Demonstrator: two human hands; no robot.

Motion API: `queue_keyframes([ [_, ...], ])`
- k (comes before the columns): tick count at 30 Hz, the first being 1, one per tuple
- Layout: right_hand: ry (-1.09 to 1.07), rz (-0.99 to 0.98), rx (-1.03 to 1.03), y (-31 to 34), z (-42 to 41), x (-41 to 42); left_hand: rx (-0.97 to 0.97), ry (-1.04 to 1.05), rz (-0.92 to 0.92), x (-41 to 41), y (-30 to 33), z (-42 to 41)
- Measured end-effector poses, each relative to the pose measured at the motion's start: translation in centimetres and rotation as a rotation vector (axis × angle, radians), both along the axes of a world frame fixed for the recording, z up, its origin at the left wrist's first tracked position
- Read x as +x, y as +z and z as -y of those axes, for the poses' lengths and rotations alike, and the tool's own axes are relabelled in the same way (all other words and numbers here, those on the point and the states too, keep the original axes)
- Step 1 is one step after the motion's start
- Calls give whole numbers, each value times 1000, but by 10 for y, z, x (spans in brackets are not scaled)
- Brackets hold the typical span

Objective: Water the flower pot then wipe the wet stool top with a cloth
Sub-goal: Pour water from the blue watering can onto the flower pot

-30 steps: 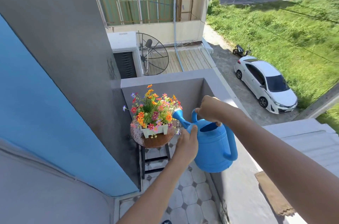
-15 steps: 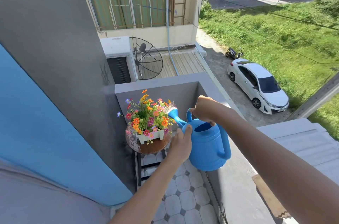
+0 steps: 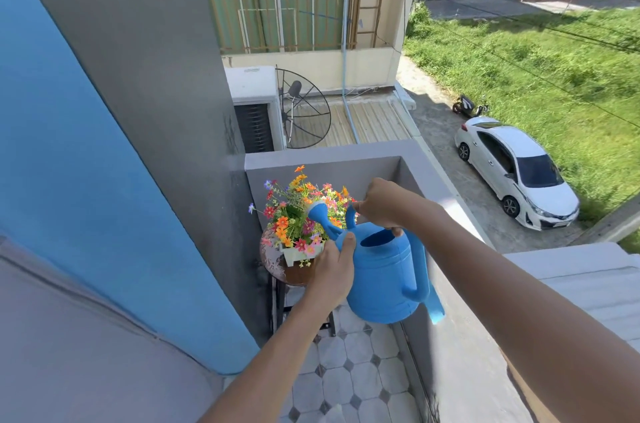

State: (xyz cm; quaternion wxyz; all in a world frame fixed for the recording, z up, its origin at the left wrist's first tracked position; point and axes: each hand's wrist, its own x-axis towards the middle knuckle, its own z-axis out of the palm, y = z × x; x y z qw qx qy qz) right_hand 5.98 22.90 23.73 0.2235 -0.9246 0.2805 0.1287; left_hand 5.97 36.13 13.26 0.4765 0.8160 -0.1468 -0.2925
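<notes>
Tilting a blue watering can [image 3: 381, 277] over a white flower pot [image 3: 300, 253] on a round stool [image 3: 277, 265] in the balcony corner, right hand [image 3: 382, 204] closed around the top handle, left hand [image 3: 334, 270] cupping the can's side

The watering can [image 3: 381, 270] looks like smooth, matt blue plastic. The stool top [image 3: 273, 258] is brown wood with worn, flaking white patches. The floor [image 3: 349, 381] has smooth pale tiles.

Both bare arms reach forward. The right hand [image 3: 382, 206] is fisted, knuckles up, wrist bent; the left hand [image 3: 334, 270] is cupped, thumb raised, fingers curled.
</notes>
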Motion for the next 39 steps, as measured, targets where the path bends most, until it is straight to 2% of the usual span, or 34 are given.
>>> queue_keyframes([
  [12, 3, -3, 16, -5, -13, 20, -9, 45, 5, 19, 0, -15],
  [17, -32, 67, 57, -5, -6, 25, -17, 38, 25, 27, 2, -8],
  [30, -85, 55, -14, -1, 13, 31, -39, -56, 30, 44, 0, 18],
  [39, -24, -35, -94, 3, 13, 46, -62, -62, 24, 60, -2, 18],
])
